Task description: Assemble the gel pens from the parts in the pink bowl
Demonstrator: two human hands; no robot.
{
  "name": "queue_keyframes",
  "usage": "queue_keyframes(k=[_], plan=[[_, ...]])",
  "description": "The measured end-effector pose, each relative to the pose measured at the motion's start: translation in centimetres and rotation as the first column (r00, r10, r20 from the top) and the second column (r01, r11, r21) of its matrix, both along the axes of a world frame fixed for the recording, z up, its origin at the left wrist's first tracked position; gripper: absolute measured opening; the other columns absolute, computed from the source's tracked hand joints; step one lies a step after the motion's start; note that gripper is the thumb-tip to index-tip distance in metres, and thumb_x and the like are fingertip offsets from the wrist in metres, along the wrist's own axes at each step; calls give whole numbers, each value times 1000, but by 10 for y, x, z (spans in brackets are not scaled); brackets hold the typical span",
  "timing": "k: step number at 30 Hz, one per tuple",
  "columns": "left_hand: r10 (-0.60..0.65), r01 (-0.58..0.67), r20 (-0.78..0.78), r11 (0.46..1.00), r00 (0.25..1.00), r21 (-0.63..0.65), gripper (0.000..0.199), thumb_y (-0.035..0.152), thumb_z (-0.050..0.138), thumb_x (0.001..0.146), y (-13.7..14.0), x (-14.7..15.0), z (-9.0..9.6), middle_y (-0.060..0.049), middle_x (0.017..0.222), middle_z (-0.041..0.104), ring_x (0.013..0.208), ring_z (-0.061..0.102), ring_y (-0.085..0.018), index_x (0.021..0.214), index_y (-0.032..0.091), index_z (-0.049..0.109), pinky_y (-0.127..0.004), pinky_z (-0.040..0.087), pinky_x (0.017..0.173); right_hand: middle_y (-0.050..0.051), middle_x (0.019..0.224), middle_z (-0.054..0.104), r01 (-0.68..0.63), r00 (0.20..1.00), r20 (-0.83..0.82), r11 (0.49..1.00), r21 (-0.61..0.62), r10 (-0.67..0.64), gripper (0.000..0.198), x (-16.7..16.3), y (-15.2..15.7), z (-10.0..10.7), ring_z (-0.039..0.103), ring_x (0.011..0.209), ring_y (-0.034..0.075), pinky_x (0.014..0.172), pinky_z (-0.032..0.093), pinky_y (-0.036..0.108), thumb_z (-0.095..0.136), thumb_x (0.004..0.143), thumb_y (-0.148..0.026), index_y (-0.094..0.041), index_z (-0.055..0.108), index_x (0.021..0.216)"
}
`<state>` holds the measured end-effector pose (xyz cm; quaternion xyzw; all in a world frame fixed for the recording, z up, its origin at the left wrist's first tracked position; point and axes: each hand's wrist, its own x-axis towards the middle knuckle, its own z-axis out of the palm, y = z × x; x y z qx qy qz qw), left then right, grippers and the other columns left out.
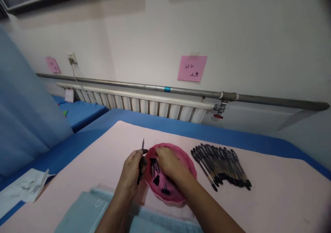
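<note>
My left hand (134,164) is closed around a black pen (140,169), held nearly upright with its metal tip pointing up. It is just left of a round pink basket (190,165). My right hand (167,160) reaches into this basket, fingers curled downward; whatever they grip is hidden. Beside them in the basket lie several small black and clear pen parts (154,166). A black piece (156,180) and another dark part (166,191) rest nearer its front. To the right, several black-capped pens (219,165) lie side by side in a slanted row.
A pink sheet (103,157) covers the blue table (207,128). Light blue cloth (85,209) is under my forearms at the front. White paper (26,188) sits at the left edge. Behind are a radiator (144,105), a pipe with a red valve (218,116), and a blue curtain (26,105).
</note>
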<state>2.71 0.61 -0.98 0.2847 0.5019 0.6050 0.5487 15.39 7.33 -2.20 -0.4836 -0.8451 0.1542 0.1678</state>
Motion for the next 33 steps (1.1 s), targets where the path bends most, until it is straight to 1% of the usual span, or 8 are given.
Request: queue_keyframes(k=[6, 9, 12, 14, 18, 23, 28, 33], plan=[[-46, 45, -31, 998, 998, -40, 30, 46, 59, 70, -1, 3, 1, 6, 52, 45, 39, 30, -4, 72, 17, 51, -17, 19, 37, 7, 80, 69, -59, 989, -138, 993, -98, 45, 20, 9, -3, -11, 60, 76, 19, 68, 38, 27, 48, 67, -6, -18, 64, 69], [-72, 69, -56, 996, 996, -47, 29, 45, 60, 69, -4, 4, 3, 7, 52, 44, 40, 30, -4, 74, 17, 51, -17, 18, 38, 5, 80, 68, 1, 936, -348, 990, -143, -52, 15, 15, -1, -4, 58, 78, 19, 72, 39, 29, 50, 67, -9, -19, 61, 68], [-115, 110, -110, 993, 987, -46, 28, 44, 60, 71, -5, 7, 3, 8, 51, 42, 40, 29, -4, 74, 17, 52, -17, 17, 38, 5, 84, 65, 71, 745, -629, 964, -257, -222, 17, 19, 4, 10, 57, 74, 17, 67, 42, 28, 48, 72, -19, -19, 59, 84], [-149, 143, -154, 988, 977, -52, 28, 45, 58, 72, -6, 9, 1, 8, 50, 41, 40, 29, -4, 73, 18, 53, -17, 17, 38, 4, 82, 63, 53, 604, -740, 941, -334, -297, 24, 20, 6, 19, 56, 65, 14, 58, 43, 26, 48, 73, -26, -17, 55, 94], [-184, 176, -253, 983, 950, -53, 28, 46, 56, 73, -6, 12, -1, 8, 46, 38, 39, 27, -5, 68, 18, 53, -17, 15, 37, 2, 75, 60, -15, 435, -829, 918, -396, -351, 29, 16, 2, 27, 52, 55, 10, 52, 41, 23, 53, 68, -32, -16, 54, 92], [-202, 191, -272, 979, 941, -66, 28, 46, 56, 74, -6, 12, 1, 8, 46, 38, 38, 27, -5, 67, 18, 53, -17, 15, 37, -2, 68, 59, -187, 220, -891, 880, -437, -396, 23, 8, -6, 29, 51, 57, 9, 54, 39, 22, 64, 59, -24, -16, 60, 80], [-210, 202, -289, 978, 934, -57, 28, 45, 55, 75, -6, 11, 0, 9, 47, 37, 38, 26, -5, 67, 19, 52, -17, 15, 37, -2, 70, 58, -141, 171, -899, 893, -427, -403, 22, 8, -6, 31, 50, 58, 9, 54, 38, 22, 64, 60, -23, -17, 61, 81], [-219, 204, -273, 975, 937, -82, 26, 44, 57, 73, -4, 11, 0, 9, 46, 37, 37, 26, -4, 66, 19, 52, -18, 15, 37, -2, 72, 58, -119, 292, -889, 909, -401, -354, 19, 9, -9, 30, 48, 60, 10, 55, 38, 22, 60, 63, -20, -17, 62, 82]])
